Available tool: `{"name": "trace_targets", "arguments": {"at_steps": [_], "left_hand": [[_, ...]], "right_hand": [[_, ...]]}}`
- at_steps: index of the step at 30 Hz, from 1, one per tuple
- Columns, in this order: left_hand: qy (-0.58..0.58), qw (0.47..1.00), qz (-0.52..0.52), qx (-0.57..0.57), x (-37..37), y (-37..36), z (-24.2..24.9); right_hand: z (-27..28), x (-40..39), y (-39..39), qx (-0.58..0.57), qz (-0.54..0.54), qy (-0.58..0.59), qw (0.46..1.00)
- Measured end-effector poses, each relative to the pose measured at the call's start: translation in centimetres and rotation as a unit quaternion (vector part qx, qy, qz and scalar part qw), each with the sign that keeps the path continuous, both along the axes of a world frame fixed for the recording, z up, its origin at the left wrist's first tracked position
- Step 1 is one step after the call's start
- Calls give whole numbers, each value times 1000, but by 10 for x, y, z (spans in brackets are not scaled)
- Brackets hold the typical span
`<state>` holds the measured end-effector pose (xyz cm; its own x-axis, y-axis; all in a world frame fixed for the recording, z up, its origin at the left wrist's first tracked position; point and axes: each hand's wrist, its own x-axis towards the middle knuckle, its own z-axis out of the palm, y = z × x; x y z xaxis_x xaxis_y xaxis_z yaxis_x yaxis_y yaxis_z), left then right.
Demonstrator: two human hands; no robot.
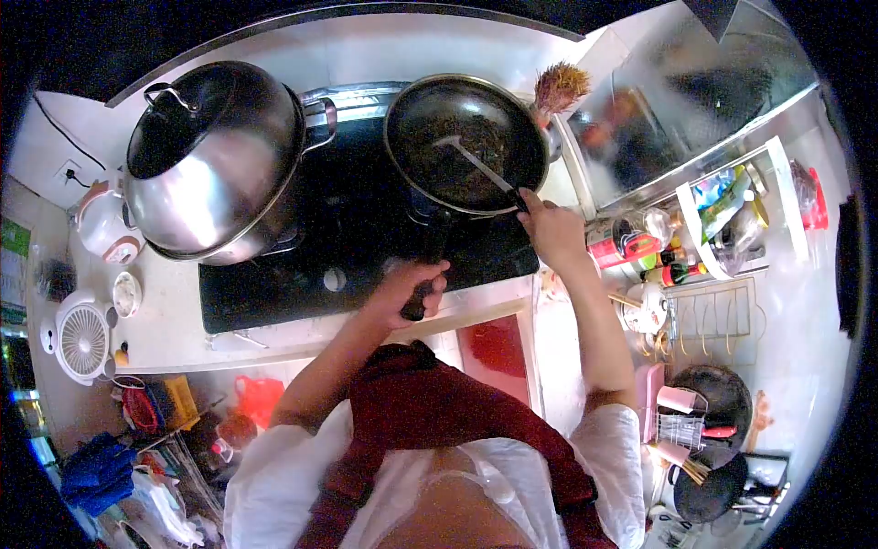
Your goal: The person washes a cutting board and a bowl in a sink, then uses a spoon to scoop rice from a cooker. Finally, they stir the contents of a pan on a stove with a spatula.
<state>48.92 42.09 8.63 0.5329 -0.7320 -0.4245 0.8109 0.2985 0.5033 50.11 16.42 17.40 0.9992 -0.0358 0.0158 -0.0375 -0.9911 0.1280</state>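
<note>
A dark wok (525, 163) sits on the right side of the black gas stove (274, 297). Dark bits of food lie over its inside, too fine to name. My left hand (402, 291) is wrapped around the wok's black handle (416, 304), close to the front edge of the stove. With my right hand (554, 231) I grip the black end of a spatula (483, 168); its metal head rests within the wok. On the left side of the stove stands a large steel pot (218, 197) under a domed lid.
A bristle brush (560, 89) stands behind the wok at right. Bottles (675, 274) and a white rack (700, 224) line the right side. A small white bowl (126, 294), a white fan (84, 337) and a white appliance (102, 224) are at left.
</note>
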Motion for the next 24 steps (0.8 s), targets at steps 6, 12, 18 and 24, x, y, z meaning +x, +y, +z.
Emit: {"name": "trace_targets", "arguments": {"at_steps": [6, 12, 18, 24], "left_hand": [[1, 1000, 13, 19, 1, 0, 5], [-52, 998, -35, 0, 4, 3, 3], [-109, 993, -34, -1, 5, 5, -19], [26, 999, 19, -29, 2, 5, -23]], "right_hand": [[66, -47, -22, -15, -32, -7, 999], [51, -34, -29, -15, -54, -13, 998], [22, -2, -22, 17, -44, -47, 998], [34, -12, -26, 37, -30, -42, 998]]}}
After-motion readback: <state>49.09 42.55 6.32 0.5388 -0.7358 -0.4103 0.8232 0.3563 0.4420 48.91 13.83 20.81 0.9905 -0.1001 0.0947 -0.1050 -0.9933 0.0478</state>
